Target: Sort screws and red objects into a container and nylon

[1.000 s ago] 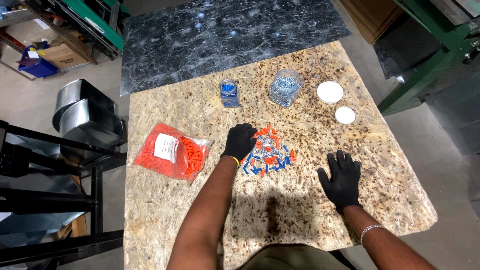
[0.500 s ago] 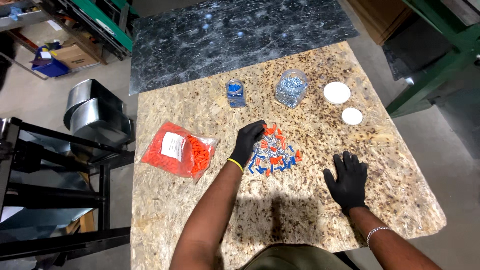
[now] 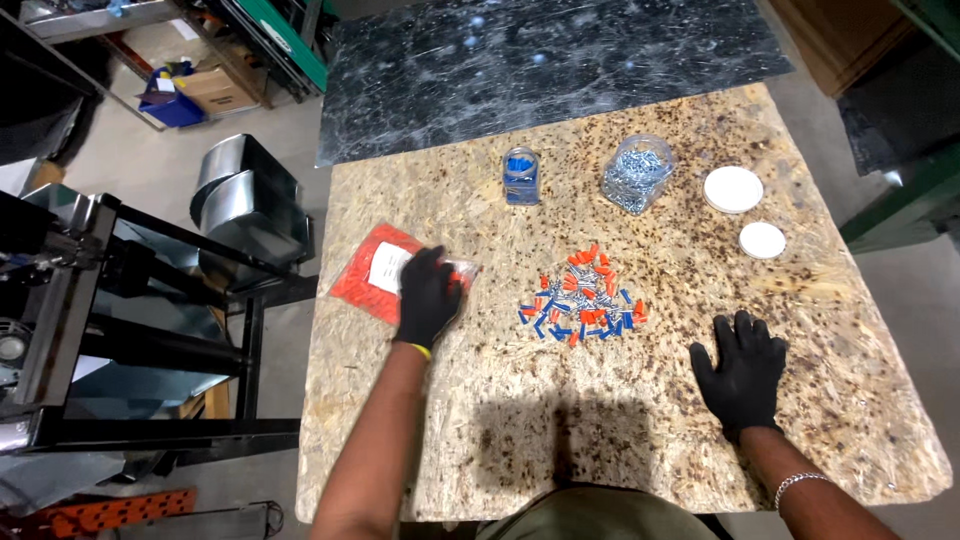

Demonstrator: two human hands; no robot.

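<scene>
My left hand, in a black glove, lies on the right end of a clear bag of orange parts with a white label; whether the fingers grip the bag cannot be told. My right hand, also gloved, rests flat with fingers spread on the chipboard tabletop. Between the hands sits a loose pile of small orange and blue connectors, touched by neither hand.
At the back stand a small jar of blue pieces and a larger clear jar of metal screws. Two white lids lie to the right. A black metal rack stands left of the table.
My left hand has moved left from the connector pile onto the orange bag. My right hand has stayed flat on the table.
</scene>
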